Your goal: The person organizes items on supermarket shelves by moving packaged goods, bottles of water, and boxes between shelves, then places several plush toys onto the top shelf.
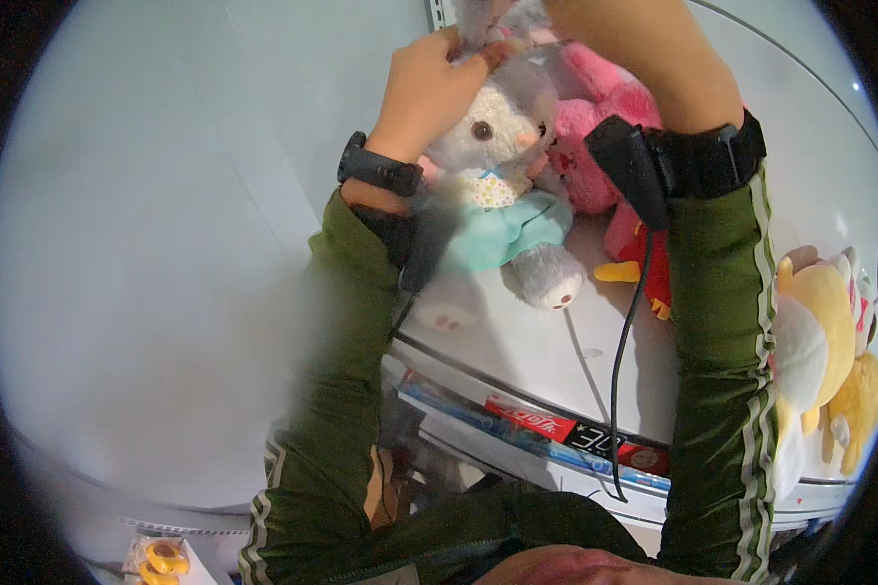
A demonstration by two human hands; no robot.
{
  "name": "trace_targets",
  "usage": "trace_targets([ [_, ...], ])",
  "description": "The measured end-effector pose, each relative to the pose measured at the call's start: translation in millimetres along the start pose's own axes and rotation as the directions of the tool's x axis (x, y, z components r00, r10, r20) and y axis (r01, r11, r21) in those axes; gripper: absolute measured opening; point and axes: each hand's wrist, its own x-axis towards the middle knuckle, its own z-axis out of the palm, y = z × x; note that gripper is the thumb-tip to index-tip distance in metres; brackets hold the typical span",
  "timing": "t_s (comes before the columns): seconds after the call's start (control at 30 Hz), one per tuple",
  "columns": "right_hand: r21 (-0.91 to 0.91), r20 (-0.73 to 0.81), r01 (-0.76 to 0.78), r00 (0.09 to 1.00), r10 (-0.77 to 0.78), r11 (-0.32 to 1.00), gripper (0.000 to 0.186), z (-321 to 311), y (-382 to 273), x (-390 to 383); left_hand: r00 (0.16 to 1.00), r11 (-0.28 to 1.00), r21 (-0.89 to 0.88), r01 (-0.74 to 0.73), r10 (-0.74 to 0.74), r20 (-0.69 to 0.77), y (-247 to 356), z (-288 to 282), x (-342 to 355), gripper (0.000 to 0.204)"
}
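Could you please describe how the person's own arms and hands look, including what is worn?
The sleeves are dark green with pale lengthwise stripes. The left wrist wears a black watch and, nearer the sleeve, a dark strap. The right wrist wears a wide black band with a black box, from which a black cable hangs. The left hand is ungloved.

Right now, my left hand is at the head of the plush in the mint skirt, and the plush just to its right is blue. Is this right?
Not quite: the plush to the right is pink, not blue, as the head view shows. Your left hand is indeed at the head of the mint-skirted plush.
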Motion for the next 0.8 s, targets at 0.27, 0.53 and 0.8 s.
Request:
trace_targets([
  [0.27,-0.479,-0.258,-0.092,0.965,-0.040,0.873,0.013,10,3,1,0.977,0.975,-0.068,-0.213,0.214,0.005,4,16,-3,0.036],
  [0.53,-0.140,-0.426,-0.008,0.903,-0.053,0.990,0.011,19,-20,3,0.944,0.926,0.193,-0.324,0.330,0.001,12,30,-8,0.042],
  [0.8,0.498,0.292,-0.150,0.956,-0.002,0.854,0.026,-25,-27,-10,0.870,0.889,-0.147,-0.434,0.372,-0.323,24,22,-17,0.049],
])
